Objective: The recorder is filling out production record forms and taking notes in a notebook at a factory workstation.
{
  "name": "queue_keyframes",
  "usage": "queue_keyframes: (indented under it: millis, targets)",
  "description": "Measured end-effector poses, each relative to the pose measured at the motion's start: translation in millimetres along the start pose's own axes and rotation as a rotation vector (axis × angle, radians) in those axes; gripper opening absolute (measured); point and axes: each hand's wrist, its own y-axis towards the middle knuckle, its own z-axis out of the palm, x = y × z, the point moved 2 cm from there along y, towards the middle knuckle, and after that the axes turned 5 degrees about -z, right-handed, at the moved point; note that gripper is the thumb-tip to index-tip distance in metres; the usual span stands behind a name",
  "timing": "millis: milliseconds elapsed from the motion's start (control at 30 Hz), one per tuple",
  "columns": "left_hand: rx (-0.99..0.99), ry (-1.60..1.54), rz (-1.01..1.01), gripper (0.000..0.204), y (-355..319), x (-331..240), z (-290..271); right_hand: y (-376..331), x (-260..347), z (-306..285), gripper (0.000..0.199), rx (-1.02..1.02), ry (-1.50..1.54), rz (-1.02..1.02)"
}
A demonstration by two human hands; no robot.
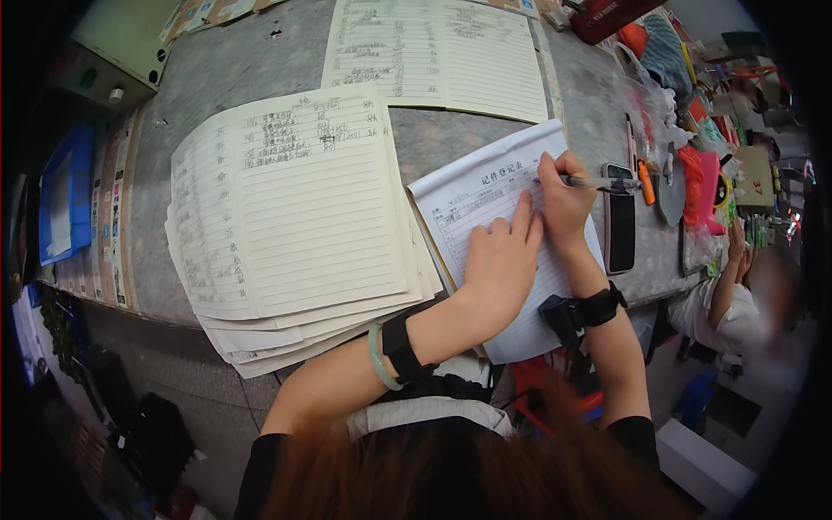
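My right hand (568, 208) grips a pen (605, 184), its tip on the upper part of a pad of printed forms (555, 303) with ruled rows. Handwriting fills some of the top rows. My left hand (503, 260) rests palm down on the same pad, fingers stretched toward the pen tip. To the left lies a stack of open lined notebooks (325, 243), handwritten on the upper lines. Another open notebook (494, 65) lies beyond the pad. Each wrist wears a black strap, and a green bangle (379, 355) circles my left forearm.
A dark phone (620, 230) lies right of the pad, beside an orange marker (646, 182). Plastic bags and a pink tool (709, 195) crowd the table's right side. At far left are a blue tray (68, 195) and a pale machine (108, 56). Another person (728, 303) sits at right.
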Motion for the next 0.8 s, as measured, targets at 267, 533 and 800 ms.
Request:
queue_keyframes:
  millis: [267,533,800]
  targets:
    - [0.002,0.032,0.063,0.052,-30.6,-1.0,-26.9,1.1,-11.0,-3.0,0.02,-0.04,0.283,0.236]
    - [-0.068,0.016,0.033,0.047,-78.4,51.9,-101.5,0.2,-6.7,-13.3,0.02,0.009,0.553,0.403]
    - [-0.052,0.068,-0.155,0.055,-105.0,57.5,-79.7,-32.8,46.5,-8.9,0.029,0.274,0.57,0.312]
